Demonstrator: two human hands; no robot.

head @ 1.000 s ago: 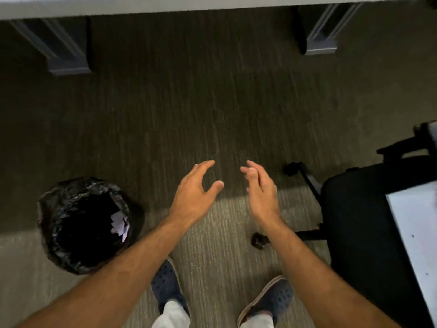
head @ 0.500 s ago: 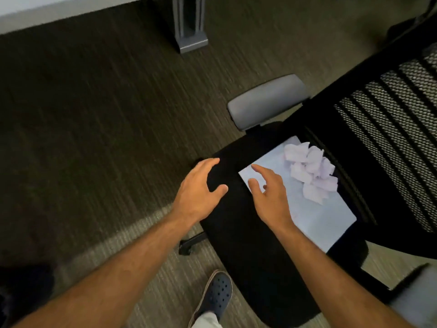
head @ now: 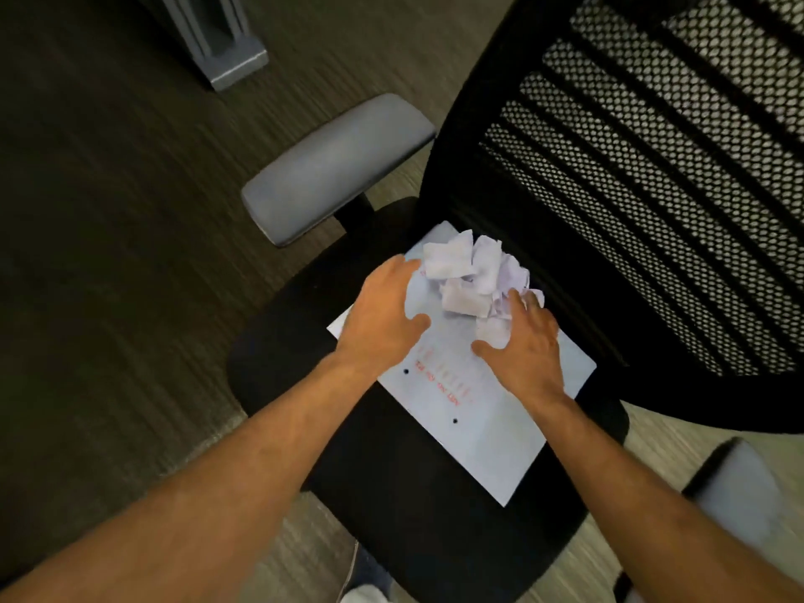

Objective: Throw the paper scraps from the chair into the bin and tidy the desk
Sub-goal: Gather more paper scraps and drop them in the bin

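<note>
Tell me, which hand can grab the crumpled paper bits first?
Probably the right hand. Its fingers already touch the near edge of the pile of crumpled white paper scraps on the flat white sheet. The left hand lies flat beside the pile, apart from it.

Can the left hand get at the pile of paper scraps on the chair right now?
Probably yes: the left hand lies open on the sheet right beside the scraps, nothing between them.
</note>
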